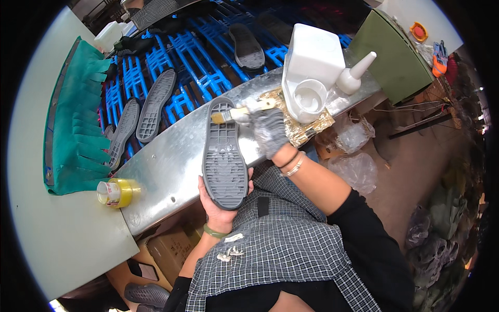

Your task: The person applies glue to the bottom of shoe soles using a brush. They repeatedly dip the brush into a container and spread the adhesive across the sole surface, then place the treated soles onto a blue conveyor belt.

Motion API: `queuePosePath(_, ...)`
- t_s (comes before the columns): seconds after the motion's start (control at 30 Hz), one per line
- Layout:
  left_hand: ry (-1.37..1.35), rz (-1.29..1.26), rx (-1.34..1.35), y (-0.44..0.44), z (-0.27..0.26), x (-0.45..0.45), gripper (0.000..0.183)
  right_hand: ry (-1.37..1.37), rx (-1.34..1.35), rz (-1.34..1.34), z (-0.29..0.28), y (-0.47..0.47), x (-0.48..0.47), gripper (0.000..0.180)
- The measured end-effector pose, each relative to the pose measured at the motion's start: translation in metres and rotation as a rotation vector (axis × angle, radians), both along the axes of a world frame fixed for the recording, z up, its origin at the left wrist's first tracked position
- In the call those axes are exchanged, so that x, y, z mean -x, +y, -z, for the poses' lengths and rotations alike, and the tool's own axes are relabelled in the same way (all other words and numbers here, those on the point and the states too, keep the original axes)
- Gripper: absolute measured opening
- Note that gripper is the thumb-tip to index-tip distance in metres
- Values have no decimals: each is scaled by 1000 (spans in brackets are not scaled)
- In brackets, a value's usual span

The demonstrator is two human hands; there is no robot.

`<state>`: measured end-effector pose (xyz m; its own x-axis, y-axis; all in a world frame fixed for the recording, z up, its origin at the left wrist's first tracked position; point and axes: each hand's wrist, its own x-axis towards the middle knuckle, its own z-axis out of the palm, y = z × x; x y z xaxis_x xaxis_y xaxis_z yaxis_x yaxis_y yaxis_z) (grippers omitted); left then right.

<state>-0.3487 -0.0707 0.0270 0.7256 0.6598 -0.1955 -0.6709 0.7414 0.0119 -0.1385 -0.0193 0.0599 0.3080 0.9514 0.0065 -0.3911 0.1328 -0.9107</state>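
A grey rubber shoe sole lies lengthwise in my left hand, held at its lower end with the fingers around its edges and its ribbed, gridded face up. My right hand, in a grey glove, grips a flat paintbrush. The brush's yellowish bristles are over the upper part of the sole, at its grid; whether they touch it I cannot tell. Just right of the glove, a white plastic container with a round cup of whitish liquid stands on a stained, yellowish sheet.
Grey soles rest on the blue-barred conveyor beyond the metal ledge. A white nozzle bottle is at the right, near a green box. A yellow tape roll and a green fringed curtain are at the left.
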Motion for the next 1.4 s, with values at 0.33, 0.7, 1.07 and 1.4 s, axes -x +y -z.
queuePosePath(0.33,269,-104,29,6,5,0,75,-275,144,-301,-25,-101,34,37)
queuePosePath(0.7,-2,36,-77,18,7,6,80,-1416,-694,-26,-11,-12,-48,36)
queuePosePath(1.07,-140,-46,20,3,3,-8,80,-1006,-375,52,-24,-39,21,27)
queuePosePath(1.4,136,-123,118,8,23,-3,71,-719,-293,-194,-19,-84,33,38)
